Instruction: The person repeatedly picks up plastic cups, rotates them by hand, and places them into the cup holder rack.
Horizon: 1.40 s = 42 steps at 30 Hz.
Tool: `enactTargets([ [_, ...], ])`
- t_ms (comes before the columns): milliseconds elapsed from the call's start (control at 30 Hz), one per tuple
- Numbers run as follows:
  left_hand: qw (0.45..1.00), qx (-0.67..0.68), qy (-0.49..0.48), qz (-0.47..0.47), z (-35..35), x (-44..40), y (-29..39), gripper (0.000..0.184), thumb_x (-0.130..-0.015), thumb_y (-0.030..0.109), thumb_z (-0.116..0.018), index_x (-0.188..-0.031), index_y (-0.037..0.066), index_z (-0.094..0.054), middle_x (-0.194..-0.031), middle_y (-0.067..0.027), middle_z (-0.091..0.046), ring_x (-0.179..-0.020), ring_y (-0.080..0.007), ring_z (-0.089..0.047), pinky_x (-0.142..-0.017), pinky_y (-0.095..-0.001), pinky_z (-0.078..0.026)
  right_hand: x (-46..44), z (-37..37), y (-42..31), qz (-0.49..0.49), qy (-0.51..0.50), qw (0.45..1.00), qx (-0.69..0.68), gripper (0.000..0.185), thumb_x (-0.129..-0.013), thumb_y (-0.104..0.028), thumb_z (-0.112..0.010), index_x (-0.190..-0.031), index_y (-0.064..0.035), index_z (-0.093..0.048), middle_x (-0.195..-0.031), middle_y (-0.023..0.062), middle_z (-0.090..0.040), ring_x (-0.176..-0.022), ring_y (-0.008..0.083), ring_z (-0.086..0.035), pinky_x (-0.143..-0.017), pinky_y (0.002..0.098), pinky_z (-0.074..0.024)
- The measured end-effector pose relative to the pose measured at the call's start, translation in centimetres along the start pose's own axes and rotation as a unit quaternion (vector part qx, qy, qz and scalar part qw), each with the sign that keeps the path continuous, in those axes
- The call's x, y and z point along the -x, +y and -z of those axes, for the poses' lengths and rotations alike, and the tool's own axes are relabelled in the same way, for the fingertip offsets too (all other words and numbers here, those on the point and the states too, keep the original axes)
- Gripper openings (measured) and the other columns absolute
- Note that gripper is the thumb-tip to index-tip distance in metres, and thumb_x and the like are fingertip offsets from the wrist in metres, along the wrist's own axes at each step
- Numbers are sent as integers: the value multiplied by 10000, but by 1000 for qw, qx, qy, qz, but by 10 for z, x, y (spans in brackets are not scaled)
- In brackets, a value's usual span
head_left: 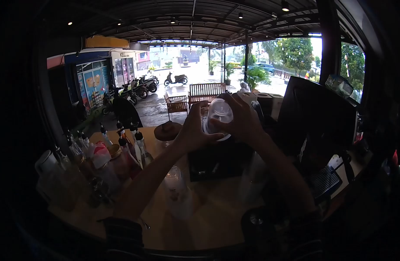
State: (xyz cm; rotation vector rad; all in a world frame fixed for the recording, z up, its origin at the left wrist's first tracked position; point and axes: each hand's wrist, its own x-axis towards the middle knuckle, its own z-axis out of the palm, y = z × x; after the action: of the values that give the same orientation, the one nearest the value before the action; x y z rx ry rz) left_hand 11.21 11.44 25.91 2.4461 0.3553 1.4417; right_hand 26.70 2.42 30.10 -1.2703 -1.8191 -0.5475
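Both my hands are raised over the counter around clear plastic cups (220,114). My left hand (194,126) wraps the left side, its thumb pointing right beneath them. On the other side my right hand (243,119) curves over the top and right side, with its thumb across the front. The cups look tilted, with a round end toward the camera; how many are nested I cannot tell. Below them stands a clear cup (174,178) on the wooden counter (208,217), close to my left forearm.
Syrup bottles (141,148) with dark pourers and jars (115,152) crowd the left side. A round brown lid (167,130) sits behind my left forearm. A dark monitor (315,108) rises at the right, above a black slotted tray (328,180). Wooden seats (206,90) stand beyond.
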Motion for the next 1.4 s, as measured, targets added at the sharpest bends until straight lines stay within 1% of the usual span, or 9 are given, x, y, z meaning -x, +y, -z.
enactTargets([
  [100,997,-57,-48,18,5,-3,-16,853,-675,394,-750,-1269,-52,-330,-1201,-257,-465,-1163,-321,-464,-953,-416,-389,-23,-16,61,-28,38,997,54,664,-669,-433,-744,-1177,-81,-500,-1089,182,-571,-982,329,-591,-798,418,-493],
  [167,915,-182,-282,224,13,-3,-18,791,-744,433,-686,-1282,-39,-348,-1226,-245,-464,-1204,-336,-437,-1007,-377,-358,-36,-25,86,-21,63,994,82,671,-671,-449,-740,-1171,-70,-503,-1071,188,-583,-960,330,-599,-797,423,-492],
  [567,900,-254,-338,109,22,25,-59,969,-668,543,-682,-1315,-89,-334,-1350,-247,-380,-1255,-318,-392,-1056,-345,-311,-72,-70,134,-93,-162,977,99,648,-626,-479,-761,-1096,-75,-571,-891,187,-653,-890,305,-630,-776,419,-494],
  [633,902,-246,-336,115,22,24,-62,1006,-628,560,-703,-1307,-91,-345,-1343,-252,-389,-1251,-319,-397,-1061,-343,-305,-82,-63,129,-139,-232,961,63,663,-623,-443,-763,-1131,-67,-562,-889,214,-645,-654,278,-659,-560,352,-548],
  [767,913,-237,-320,92,23,27,-63,991,-615,538,-743,-1284,-96,-379,-1307,-256,-430,-1232,-333,-418,-1047,-357,-328,-88,-56,123,-151,-284,947,13,724,-604,-435,-776,-1140,-9,-540,-885,205,-645,-579,244,-647,-464,328,-559],
  [900,908,-246,-322,103,24,25,-58,979,-609,535,-747,-1286,-76,-391,-1307,-244,-436,-1225,-333,-425,-1039,-361,-337,-85,-71,134,-189,-345,919,13,786,-542,-415,-803,-1160,-3,-547,-966,214,-629,-658,265,-657,-494,332,-565],
  [1000,898,-241,-339,141,26,17,-51,966,-604,526,-753,-1292,-53,-400,-1308,-226,-444,-1218,-320,-436,-1032,-361,-349,-77,-80,137,-124,-380,914,68,824,-513,-467,-798,-1148,4,-566,-1053,197,-620,-913,296,-625,-714,376,-551],
  [1100,891,-237,-346,174,26,15,-47,946,-601,510,-760,-1293,-32,-412,-1306,-209,-455,-1213,-302,-447,-1027,-353,-356,-71,-94,141,-92,-383,912,116,810,-502,-514,-787,-1091,12,-603,-1052,188,-625,-965,301,-606,-832,362,-502],
  [1400,901,-240,-330,148,24,21,-54,922,-598,484,-770,-1287,-24,-428,-1316,-199,-450,-1224,-292,-438,-1043,-343,-337,-56,-109,141,-47,-382,906,177,728,-551,-580,-752,-893,53,-643,-923,194,-646,-898,299,-619,-828,364,-486],
])
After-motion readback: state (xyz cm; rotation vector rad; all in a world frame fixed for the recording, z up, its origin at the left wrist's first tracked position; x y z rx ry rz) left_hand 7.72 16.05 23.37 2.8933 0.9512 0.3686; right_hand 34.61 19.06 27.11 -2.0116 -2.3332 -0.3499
